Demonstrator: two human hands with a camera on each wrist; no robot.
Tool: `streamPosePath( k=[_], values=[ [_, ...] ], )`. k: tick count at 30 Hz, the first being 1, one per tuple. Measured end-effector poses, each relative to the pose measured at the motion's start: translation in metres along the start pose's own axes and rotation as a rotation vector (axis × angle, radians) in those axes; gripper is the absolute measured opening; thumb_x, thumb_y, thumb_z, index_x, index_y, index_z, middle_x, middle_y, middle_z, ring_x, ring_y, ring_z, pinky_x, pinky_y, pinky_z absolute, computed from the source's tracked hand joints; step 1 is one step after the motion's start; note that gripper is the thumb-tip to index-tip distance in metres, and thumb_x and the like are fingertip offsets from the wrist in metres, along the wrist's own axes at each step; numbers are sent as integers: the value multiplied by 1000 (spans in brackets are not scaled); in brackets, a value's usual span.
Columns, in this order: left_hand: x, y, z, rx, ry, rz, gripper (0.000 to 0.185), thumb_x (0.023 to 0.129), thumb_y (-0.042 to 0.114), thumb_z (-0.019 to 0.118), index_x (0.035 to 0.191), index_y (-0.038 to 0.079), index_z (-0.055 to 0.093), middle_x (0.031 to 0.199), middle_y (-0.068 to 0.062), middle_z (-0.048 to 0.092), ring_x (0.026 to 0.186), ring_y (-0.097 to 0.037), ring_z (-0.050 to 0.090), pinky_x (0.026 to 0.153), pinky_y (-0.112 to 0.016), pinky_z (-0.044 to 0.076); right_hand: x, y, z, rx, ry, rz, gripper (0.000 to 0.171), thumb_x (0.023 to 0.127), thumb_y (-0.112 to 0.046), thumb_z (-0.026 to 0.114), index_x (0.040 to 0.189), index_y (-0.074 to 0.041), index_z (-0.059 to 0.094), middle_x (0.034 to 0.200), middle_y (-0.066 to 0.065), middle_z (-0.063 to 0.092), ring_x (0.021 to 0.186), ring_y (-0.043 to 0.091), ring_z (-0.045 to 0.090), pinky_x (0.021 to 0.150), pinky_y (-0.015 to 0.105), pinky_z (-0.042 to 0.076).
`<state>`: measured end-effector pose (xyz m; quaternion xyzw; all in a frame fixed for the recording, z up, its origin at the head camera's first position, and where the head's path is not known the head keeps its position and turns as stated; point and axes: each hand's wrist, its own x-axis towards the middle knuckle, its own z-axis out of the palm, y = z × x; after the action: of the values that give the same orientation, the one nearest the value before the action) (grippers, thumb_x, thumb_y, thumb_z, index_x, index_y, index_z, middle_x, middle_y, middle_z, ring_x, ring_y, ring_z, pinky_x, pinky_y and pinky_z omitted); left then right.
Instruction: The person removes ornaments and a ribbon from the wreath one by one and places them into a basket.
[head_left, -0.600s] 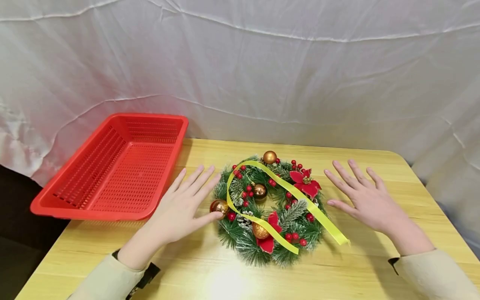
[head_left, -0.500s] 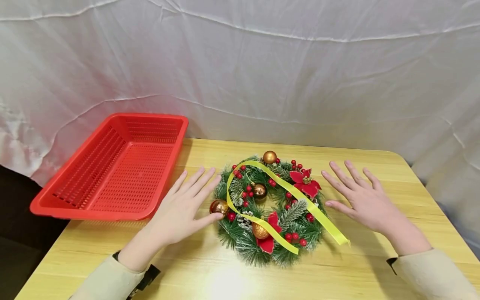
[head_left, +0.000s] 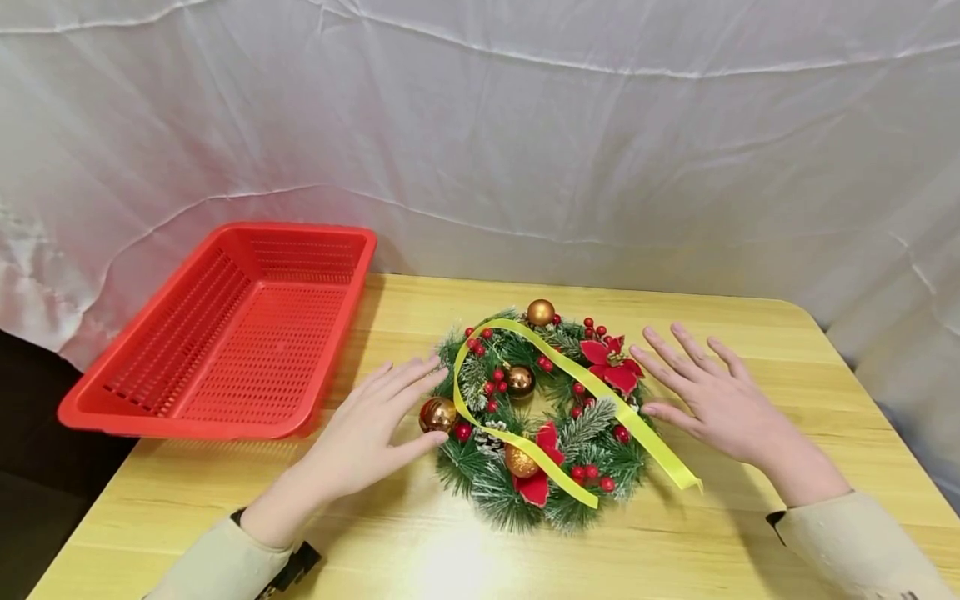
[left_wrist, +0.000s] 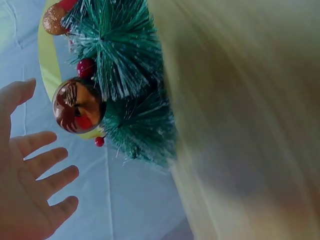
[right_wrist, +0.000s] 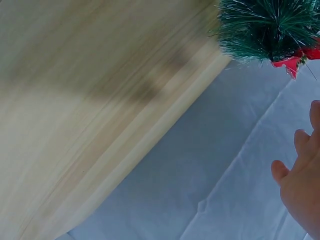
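left: red basket (head_left: 225, 333) blocks | right: bare table (head_left: 825, 367) | centre: wreath (head_left: 540, 417)

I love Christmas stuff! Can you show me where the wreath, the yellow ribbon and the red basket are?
wreath (head_left: 491, 496): head view, on the green needles at its near edge.
yellow ribbon (head_left: 660, 454): head view, on the loose tail at the right.
red basket (head_left: 180, 423): head view, on its near rim.

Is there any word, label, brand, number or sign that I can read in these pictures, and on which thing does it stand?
None: no readable text shows in any view. The wreath, its yellow ribbon, the red basket, the wooden table and the white backdrop cloth carry no lettering, and both wrist views are blurred.
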<state>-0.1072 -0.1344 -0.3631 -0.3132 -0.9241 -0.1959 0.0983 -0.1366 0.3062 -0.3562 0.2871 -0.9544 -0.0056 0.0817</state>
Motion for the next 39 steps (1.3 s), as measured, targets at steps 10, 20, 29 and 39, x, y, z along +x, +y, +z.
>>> streamPosePath(
  k=[10,20,29,39],
  values=[
    [-3,1,8,-238,27,-89,63,86,47,66,140,20,48,147,2,40,134,-25,37,106,-57,28,1,-3,6,16,-50,-19,70,94,-51,51,153,-29,20,159,-6,11,145,21,1,114,45,-9],
    [-3,-1,15,-384,46,-122,57,82,32,75,134,19,54,137,-2,50,126,-21,46,103,-48,38,0,-3,10,26,-53,-36,66,96,-49,50,153,-30,22,158,-7,17,145,25,7,114,44,-7],
    [-4,-3,18,-411,46,-141,53,79,26,79,128,18,59,126,7,55,108,-10,56,89,-32,50,0,-3,11,33,-55,-37,66,96,-48,50,153,-31,21,158,-8,16,144,27,11,115,45,-4],
    [-4,-2,20,-408,32,-164,54,77,25,80,127,19,60,125,8,56,107,-11,56,90,-33,50,0,-3,13,30,-57,-35,65,96,-48,49,153,-31,21,157,-5,18,144,27,12,115,42,-6]
  ],
)
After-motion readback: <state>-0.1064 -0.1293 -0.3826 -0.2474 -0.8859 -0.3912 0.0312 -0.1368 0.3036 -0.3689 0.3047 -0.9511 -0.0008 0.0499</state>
